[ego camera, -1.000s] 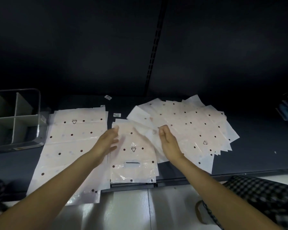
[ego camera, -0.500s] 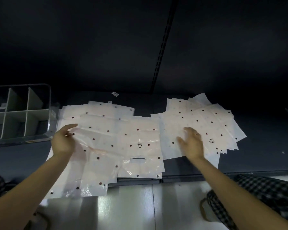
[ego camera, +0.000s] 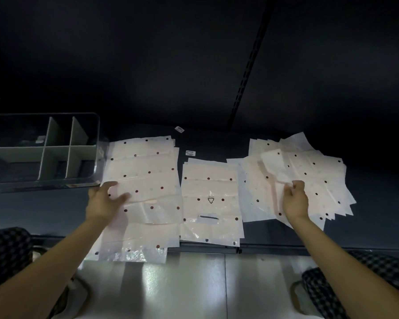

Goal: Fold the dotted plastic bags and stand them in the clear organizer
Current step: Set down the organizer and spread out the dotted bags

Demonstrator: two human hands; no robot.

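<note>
Three groups of white dotted plastic bags lie on the dark shelf. The left stack (ego camera: 145,171) is large and flat, and my left hand (ego camera: 104,201) rests on its near left part with fingers spread. A smaller middle stack (ego camera: 211,201) shows a triangle mark and a handle slot. The right pile (ego camera: 309,173) is fanned out loosely, and my right hand (ego camera: 294,199) pinches a bag in it. The clear organizer (ego camera: 42,180) with grey dividers stands at the far left, just beside the left stack.
The shelf front edge (ego camera: 286,247) runs across below the bags, with a shiny white floor beneath. Two small labels (ego camera: 190,153) lie on the shelf behind the middle stack. Checked fabric shows at both lower corners. A dark back panel rises behind.
My left hand laid a bag flat onto the left stack and now rests there. My right hand went from lying flat on the right pile to pinching a bag.
</note>
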